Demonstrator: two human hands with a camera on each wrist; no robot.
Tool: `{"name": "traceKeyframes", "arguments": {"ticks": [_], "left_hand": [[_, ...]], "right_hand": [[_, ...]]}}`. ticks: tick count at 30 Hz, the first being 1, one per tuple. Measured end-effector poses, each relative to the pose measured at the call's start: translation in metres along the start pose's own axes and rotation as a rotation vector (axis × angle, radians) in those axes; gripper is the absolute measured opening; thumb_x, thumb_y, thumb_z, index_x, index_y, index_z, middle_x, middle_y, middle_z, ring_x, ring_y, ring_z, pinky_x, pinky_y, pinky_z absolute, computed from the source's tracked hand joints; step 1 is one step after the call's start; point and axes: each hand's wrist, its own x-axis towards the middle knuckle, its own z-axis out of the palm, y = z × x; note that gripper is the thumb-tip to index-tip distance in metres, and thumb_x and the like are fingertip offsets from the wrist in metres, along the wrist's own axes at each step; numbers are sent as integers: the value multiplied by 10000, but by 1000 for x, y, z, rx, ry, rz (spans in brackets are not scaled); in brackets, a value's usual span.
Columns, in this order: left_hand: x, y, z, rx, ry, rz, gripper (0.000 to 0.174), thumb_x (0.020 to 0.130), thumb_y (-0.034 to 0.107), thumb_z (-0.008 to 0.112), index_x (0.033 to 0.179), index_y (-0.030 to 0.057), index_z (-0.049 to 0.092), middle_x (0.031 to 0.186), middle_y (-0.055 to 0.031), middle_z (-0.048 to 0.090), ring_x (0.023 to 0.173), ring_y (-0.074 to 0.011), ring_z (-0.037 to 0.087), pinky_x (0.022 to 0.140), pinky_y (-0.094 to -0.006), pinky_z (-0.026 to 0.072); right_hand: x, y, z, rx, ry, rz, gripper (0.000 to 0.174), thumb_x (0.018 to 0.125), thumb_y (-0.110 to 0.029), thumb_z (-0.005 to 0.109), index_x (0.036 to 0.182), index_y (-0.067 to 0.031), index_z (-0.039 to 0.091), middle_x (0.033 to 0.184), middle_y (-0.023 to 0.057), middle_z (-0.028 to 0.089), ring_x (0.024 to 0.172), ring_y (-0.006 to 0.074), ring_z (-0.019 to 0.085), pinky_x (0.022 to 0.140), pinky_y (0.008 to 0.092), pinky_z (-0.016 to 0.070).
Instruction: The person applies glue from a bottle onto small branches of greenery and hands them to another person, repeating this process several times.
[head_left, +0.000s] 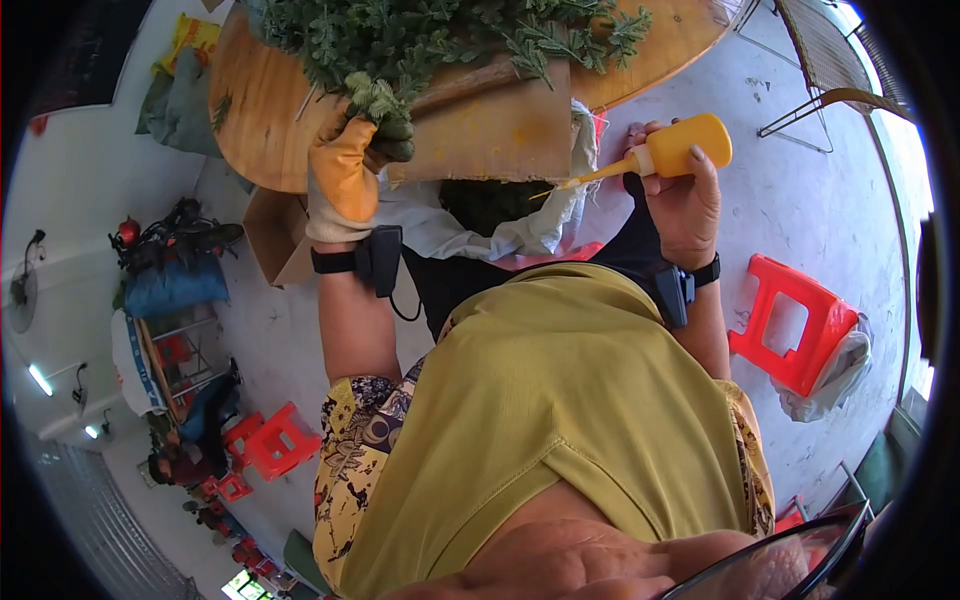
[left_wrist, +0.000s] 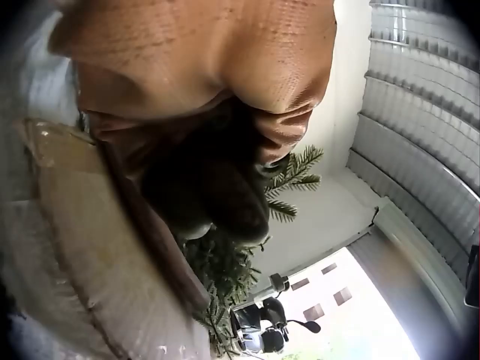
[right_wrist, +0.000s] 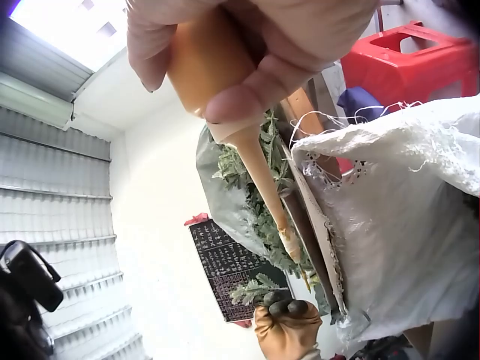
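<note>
My left hand (head_left: pixel 343 178), in an orange glove with dark fingertips, pinches a pale green fir sprig (head_left: pixel 372 98) near the left end of a cardboard sheet (head_left: pixel 495 130). A yellow squeeze bottle (head_left: pixel 695 143) lies tilted in my bare right hand (head_left: pixel 684 205), fingers and thumb curled round it. Its long nozzle (right_wrist: pixel 259 169) points toward the cardboard's near edge, with yellow residue at the tip. Yellow smears mark the cardboard. In the right wrist view the gloved hand (right_wrist: pixel 289 330) and its sprig (right_wrist: pixel 259 289) show beyond the nozzle tip.
Fir branches (head_left: pixel 420 40) are heaped on the round wooden table (head_left: pixel 255 120). A white woven sack (head_left: pixel 545 235) with dark contents hangs open below the cardboard. A red stool (head_left: pixel 800 325) stands at the right, a cardboard box (head_left: pixel 275 235) at the left.
</note>
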Motion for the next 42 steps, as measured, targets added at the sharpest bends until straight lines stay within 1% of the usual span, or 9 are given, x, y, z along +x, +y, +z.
{"name": "traceKeyframes", "arguments": {"ticks": [3,5,10,13,19,25,29,35,42], "left_hand": [[-12,-24,-3,-174,59,-8,178,925,113,568,1064,18,623,856,-123,690,691,-196,683,631,-308,581],[-21,-41,1,-504,-36,44,173,920,110,593,1059,12,629,865,-125,695,726,-214,692,635,-322,589],[-45,-53,27,-624,-117,40,161,890,80,641,1024,-9,632,920,-133,688,797,-236,694,701,-348,598],[-51,-70,33,-503,-100,79,272,890,206,635,1055,-8,604,889,-138,674,752,-262,674,673,-381,581],[-57,-98,28,-492,-101,110,298,897,175,635,1098,-39,580,930,-182,674,802,-303,683,693,-422,592],[-61,-108,32,-544,-94,179,275,895,92,637,1119,-51,568,1010,-191,661,860,-312,683,739,-431,601],[-62,-110,30,-564,-96,114,285,886,90,650,1122,-47,570,1013,-184,662,860,-309,684,746,-427,603],[-61,-112,30,-563,-90,98,271,890,106,643,1107,-45,584,988,-167,670,844,-295,685,739,-420,604],[-61,-100,39,-562,-101,84,321,911,221,625,1083,-48,593,931,-195,670,787,-311,674,711,-427,589]], "right_hand": [[2,1,6,22,-19,-15,376,916,-207,558,1158,79,530,1144,214,601,1043,293,602,620,266,505],[4,-1,13,38,-55,-28,387,920,-216,557,1164,84,530,1156,214,595,1066,291,590,628,266,507],[7,-7,48,69,-183,-67,428,927,-242,551,1189,95,525,1194,217,572,1120,287,557,651,271,512],[6,-6,71,115,-234,-67,443,930,-252,542,1199,99,516,1204,218,563,1100,290,567,650,279,523],[4,6,88,71,-293,-14,424,935,-238,527,1199,93,510,1184,211,578,1059,293,588,644,287,554],[3,13,88,51,-220,-8,370,922,-188,553,1182,73,517,1169,198,589,1065,313,592,639,297,565],[5,15,85,0,-207,3,344,918,-170,558,1172,60,519,1146,199,601,1052,320,600,622,304,565],[5,17,82,-35,-171,0,343,909,-164,570,1164,59,520,1127,201,610,1024,315,611,610,304,564],[4,16,79,-38,-157,-10,341,907,-169,574,1154,64,538,1115,205,616,982,285,618,612,295,554]]}}
